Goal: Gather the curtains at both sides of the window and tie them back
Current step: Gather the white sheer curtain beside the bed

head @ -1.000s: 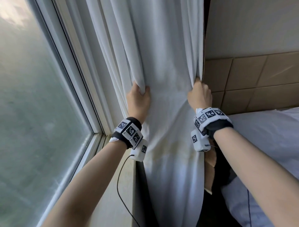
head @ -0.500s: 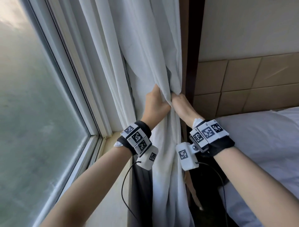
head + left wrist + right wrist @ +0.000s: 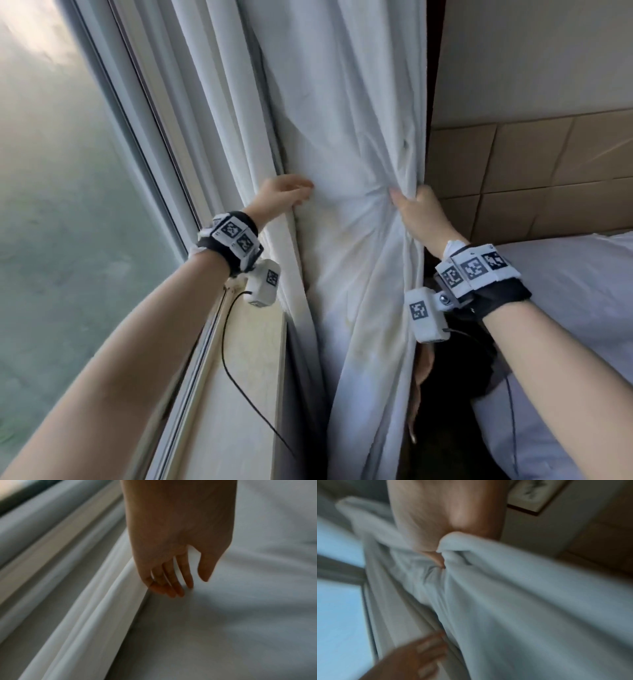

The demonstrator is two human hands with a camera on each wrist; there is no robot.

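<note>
**Right-side curtain held mid-gather, no tie-back in view**

The white curtain [image 3: 346,144] hangs at 12 o'clock in the head view, between the window frame [image 3: 144,137] at 10 and the tiled wall panel [image 3: 534,178] at 2. Its wall-side edge is bunched into the right hand [image 3: 416,214] – fingers and thumb closed round a wad of cloth, creases radiating from the grip, so the fabric is judged to be anchored there. The left hand [image 3: 279,196] is laid against the window-side fold with fingers nearly straight and relaxed; nothing is gripped, as the left wrist view confirms [image 3: 171,563]. That flat contact is judged to be for sweeping loose pleats toward the held bunch at 3 o'clock.

Below the hands the curtain falls past the sill [image 3: 239,359] at 7 o'clock. The bed [image 3: 565,274] lies at 4 o'clock, just beside the right wrist.

No tie-back cord or hook can be seen – possibly hidden behind the cloth. Gathering is judged unfinished; tying not yet started.
</note>
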